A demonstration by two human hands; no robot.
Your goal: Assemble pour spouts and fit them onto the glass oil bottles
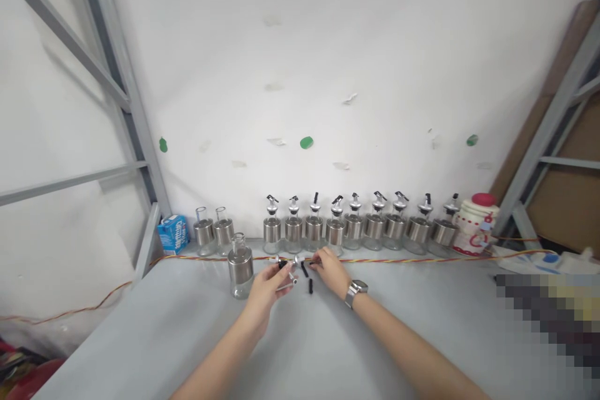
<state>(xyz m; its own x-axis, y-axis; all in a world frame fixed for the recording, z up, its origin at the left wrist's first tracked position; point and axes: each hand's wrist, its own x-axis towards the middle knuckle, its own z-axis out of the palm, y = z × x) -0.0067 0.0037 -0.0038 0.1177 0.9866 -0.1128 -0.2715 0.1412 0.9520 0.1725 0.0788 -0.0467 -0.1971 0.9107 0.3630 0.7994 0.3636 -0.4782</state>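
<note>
My left hand (pixel 266 290) is closed around a silver-and-black bottle pourer (pixel 294 280), held just above the table. To its right, the fingertips of my right hand (pixel 332 270) are pinched on a small black piece (pixel 313 263), partly hidden by the fingers. Between the hands, a black strip (pixel 304 269) and a short black part (pixel 310 286) lie on the table. An uncapped glass bottle with a steel sleeve (pixel 240 267) stands upright just left of my left hand. More silver pourer parts show behind the left fingers, too small to tell apart.
Along the wall stand several bottles with pourers (pixel 335 231) and two open bottles (pixel 204 236). A blue carton (pixel 173 234) is at the left, a white-and-red jar (pixel 475 225) at the right. A twisted cable (pixel 398 260) crosses the grey table (pixel 300 350). Metal frames (pixel 135 119) flank both sides.
</note>
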